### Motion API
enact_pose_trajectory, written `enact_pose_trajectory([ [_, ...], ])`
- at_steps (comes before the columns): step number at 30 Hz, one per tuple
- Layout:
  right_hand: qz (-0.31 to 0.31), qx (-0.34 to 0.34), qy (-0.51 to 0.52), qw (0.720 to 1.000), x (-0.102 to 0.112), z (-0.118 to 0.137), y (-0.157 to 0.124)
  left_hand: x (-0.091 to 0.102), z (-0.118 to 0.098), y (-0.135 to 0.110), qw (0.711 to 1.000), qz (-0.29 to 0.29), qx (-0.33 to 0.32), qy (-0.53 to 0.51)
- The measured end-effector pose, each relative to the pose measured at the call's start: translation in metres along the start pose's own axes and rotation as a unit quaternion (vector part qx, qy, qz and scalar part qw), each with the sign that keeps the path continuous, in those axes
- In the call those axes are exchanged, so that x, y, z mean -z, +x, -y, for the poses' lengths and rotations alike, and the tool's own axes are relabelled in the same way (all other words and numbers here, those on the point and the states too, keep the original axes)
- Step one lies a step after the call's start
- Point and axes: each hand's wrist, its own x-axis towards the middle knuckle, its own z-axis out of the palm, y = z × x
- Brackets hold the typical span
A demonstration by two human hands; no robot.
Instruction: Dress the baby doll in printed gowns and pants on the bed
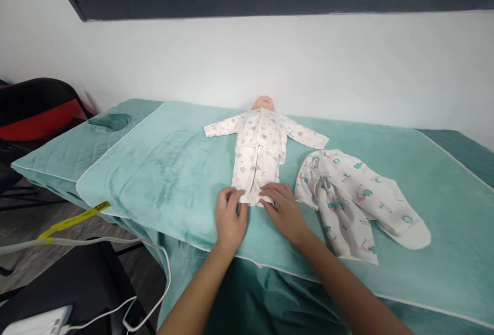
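Note:
A baby doll [263,103] lies on its back on a teal blanket [162,170], dressed in a white printed top and matching trousers [257,168]. My left hand [229,216] pinches the left trouser hem at the doll's feet. My right hand [283,206] rests on the right trouser hem, fingers curled onto the cloth. A second garment, white footed trousers [355,198] with teal prints, lies flat to the right of the doll, close to my right wrist.
The blanket covers a table set against a white wall under a dark window frame. A black and red chair [34,111] stands at the left. A yellow tape [73,219] and a white cable [154,283] hang near the table's left front corner.

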Motion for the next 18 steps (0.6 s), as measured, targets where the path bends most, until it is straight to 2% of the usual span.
enact_pose_trajectory([
  [3,-0.022,-0.013,-0.033,0.999,-0.005,0.002,-0.002,-0.001,-0.006,0.005,0.999,0.004,0.030,0.036],
  [6,-0.037,-0.037,-0.071,0.996,-0.009,0.004,-0.001,-0.002,-0.014,0.013,0.992,0.039,0.067,0.097],
  [9,-0.037,-0.043,-0.065,0.996,-0.007,0.003,0.001,-0.001,-0.019,0.020,0.986,0.065,0.080,0.129],
  [15,-0.011,-0.019,-0.106,0.994,0.014,-0.005,-0.006,0.003,-0.006,0.028,0.988,0.074,-0.007,0.136],
  [18,-0.005,-0.011,-0.139,0.990,0.018,-0.005,-0.012,0.001,0.001,0.026,0.984,0.078,-0.051,0.154],
])
